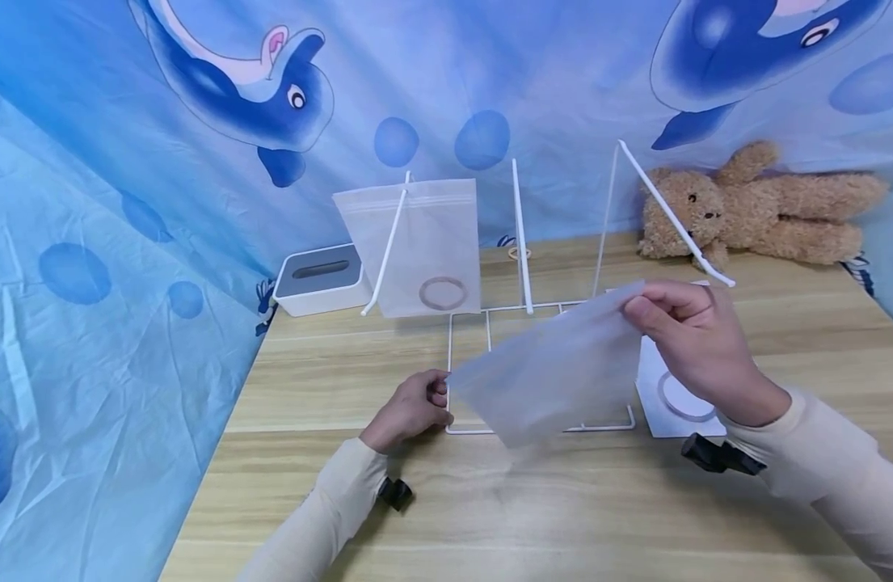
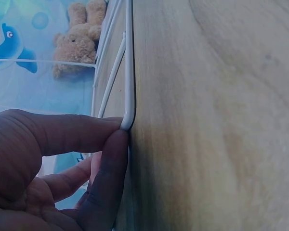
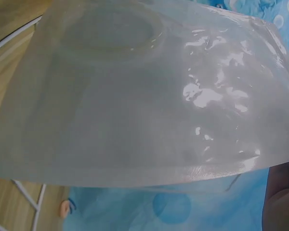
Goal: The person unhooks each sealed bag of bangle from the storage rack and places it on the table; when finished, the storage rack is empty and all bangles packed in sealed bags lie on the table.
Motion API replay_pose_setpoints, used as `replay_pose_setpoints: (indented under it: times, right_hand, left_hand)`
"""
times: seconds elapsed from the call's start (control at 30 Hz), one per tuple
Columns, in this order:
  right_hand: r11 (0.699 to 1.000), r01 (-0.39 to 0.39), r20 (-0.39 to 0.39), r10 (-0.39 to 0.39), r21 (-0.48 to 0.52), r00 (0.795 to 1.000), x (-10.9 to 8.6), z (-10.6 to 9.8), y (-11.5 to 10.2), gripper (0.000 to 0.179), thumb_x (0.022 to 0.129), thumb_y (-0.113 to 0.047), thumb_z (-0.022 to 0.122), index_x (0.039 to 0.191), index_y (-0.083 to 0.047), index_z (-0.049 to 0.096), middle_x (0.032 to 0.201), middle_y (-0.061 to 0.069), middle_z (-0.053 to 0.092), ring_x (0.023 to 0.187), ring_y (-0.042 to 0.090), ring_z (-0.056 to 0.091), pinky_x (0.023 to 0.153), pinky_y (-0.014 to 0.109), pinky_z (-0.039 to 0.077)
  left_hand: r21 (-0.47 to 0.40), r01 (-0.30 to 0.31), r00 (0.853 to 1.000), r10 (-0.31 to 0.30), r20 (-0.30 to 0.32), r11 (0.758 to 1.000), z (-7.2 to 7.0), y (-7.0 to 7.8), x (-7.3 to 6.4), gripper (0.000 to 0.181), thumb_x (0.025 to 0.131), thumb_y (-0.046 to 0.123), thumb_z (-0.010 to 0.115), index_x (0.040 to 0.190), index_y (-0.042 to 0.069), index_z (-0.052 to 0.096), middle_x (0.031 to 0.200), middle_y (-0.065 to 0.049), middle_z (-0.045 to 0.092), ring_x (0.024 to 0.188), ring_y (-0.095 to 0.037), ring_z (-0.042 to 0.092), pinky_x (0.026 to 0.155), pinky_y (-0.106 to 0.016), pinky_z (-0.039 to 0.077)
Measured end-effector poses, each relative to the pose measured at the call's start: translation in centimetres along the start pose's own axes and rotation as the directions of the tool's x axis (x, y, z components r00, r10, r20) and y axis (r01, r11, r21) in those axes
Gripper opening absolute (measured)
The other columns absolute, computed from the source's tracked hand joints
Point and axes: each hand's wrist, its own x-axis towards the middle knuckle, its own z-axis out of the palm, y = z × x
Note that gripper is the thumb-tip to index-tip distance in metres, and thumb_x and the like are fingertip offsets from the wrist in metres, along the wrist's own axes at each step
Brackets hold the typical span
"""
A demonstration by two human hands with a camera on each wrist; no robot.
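The right hand (image 1: 697, 339) pinches a frosted plastic bag (image 1: 562, 376) by one corner between thumb and fingers. The bag is milky and see-through, slanting in the air above the base of a white wire rack (image 1: 469, 432); in the right wrist view its surface shines with bright, crinkled glare, and a faint round outline shows near one edge. The left hand (image 1: 413, 408) holds the rack's front left corner, thumb and finger closed on the wire. A similar bag (image 1: 439, 238), with a seal strip across its top and a ring shape low down, hangs on the rack's left arm. A white packet (image 1: 657, 412) with another ring shape lies on the wooden table (image 1: 330, 485), beside the rack.
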Motion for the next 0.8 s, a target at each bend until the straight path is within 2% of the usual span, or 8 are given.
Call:
replay_pose_setpoints:
  times: [0.1,0.17,0.23,0.47,0.57,0.63,0.73,0.8]
  right_hand:
    - [0.998,-0.006,-0.003,0.006,0.067,1.000,-0.6,-1.0,0.2,0.018,0.099,0.009,0.053,0.103,0.010,0.071,0.094,0.009,0.072,0.085,0.011,0.063,0.073,0.019,0.049]
    - [0.998,-0.004,-0.009,0.005,0.070,1.000,-0.9,-1.7,0.1,0.018,0.099,0.010,0.051,0.103,0.012,0.069,0.100,0.010,0.073,0.092,0.013,0.066,0.080,0.021,0.053]
    - [0.998,-0.006,-0.022,0.007,0.063,1.000,-1.1,-2.4,0.1,0.018,0.100,0.010,0.051,0.101,0.013,0.068,0.099,0.010,0.073,0.093,0.013,0.066,0.079,0.021,0.053]
    - [0.986,-0.024,-0.063,0.035,0.162,0.997,-2.3,-5.3,-0.2,0.024,0.099,0.017,0.044,0.105,0.017,0.067,0.095,0.015,0.071,0.090,0.017,0.065,0.076,0.024,0.053]
    - [0.989,-0.051,-0.122,0.068,0.138,0.990,-3.0,-6.6,-0.7,0.025,0.099,0.017,0.043,0.106,0.017,0.067,0.086,0.012,0.069,0.080,0.016,0.060,0.067,0.023,0.049]
    - [0.989,-0.064,-0.134,0.082,0.131,0.988,-3.5,-7.6,-1.2,0.027,0.099,0.017,0.042,0.108,0.017,0.067,0.085,0.011,0.067,0.076,0.015,0.056,0.063,0.023,0.046]
    - [0.981,-0.062,-0.144,0.090,0.185,0.985,-4.4,-9.1,-1.7,0.028,0.099,0.018,0.039,0.111,0.019,0.065,0.094,0.015,0.070,0.078,0.015,0.062,0.063,0.022,0.049]
    - [0.981,-0.043,-0.141,0.071,0.190,0.988,-4.9,-10.1,-1.9,0.029,0.100,0.017,0.038,0.111,0.018,0.065,0.100,0.017,0.072,0.083,0.015,0.068,0.068,0.021,0.054]
  left_hand:
    - [-0.021,0.020,1.000,-0.020,-0.003,1.000,0.1,0.0,0.1,0.060,0.070,-0.016,0.073,0.127,-0.003,0.060,0.095,-0.006,0.051,0.084,-0.017,0.052,0.063,-0.026,0.049]
    - [-0.014,0.028,1.000,-0.028,-0.008,1.000,0.1,0.0,0.2,0.060,0.070,-0.016,0.074,0.127,-0.002,0.061,0.095,-0.006,0.052,0.085,-0.017,0.052,0.064,-0.026,0.049]
    - [-0.004,0.031,0.999,-0.031,-0.010,1.000,0.0,0.0,0.2,0.059,0.070,-0.015,0.075,0.126,-0.001,0.062,0.095,-0.006,0.052,0.086,-0.018,0.052,0.064,-0.026,0.049]
    - [0.018,0.027,1.000,-0.027,-0.010,0.999,-0.1,0.1,0.2,0.059,0.070,-0.014,0.076,0.126,0.000,0.063,0.095,-0.006,0.052,0.086,-0.018,0.052,0.065,-0.027,0.049]
    - [0.023,0.030,1.000,-0.030,-0.005,0.999,-0.1,0.2,0.2,0.059,0.071,-0.014,0.076,0.127,0.000,0.062,0.096,-0.006,0.052,0.086,-0.018,0.053,0.066,-0.027,0.049]
    - [0.023,0.034,0.999,-0.034,-0.002,0.999,-0.1,0.2,0.2,0.059,0.072,-0.014,0.076,0.127,0.000,0.062,0.096,-0.006,0.052,0.087,-0.018,0.053,0.066,-0.027,0.049]
    - [0.021,0.044,0.999,-0.044,-0.002,0.999,-0.2,0.2,0.2,0.059,0.072,-0.014,0.076,0.127,0.001,0.062,0.097,-0.007,0.052,0.087,-0.019,0.054,0.067,-0.027,0.049]
    - [0.022,0.049,0.999,-0.049,-0.005,0.999,-0.2,0.2,0.2,0.059,0.072,-0.014,0.077,0.127,0.001,0.062,0.098,-0.007,0.052,0.088,-0.019,0.054,0.067,-0.027,0.049]
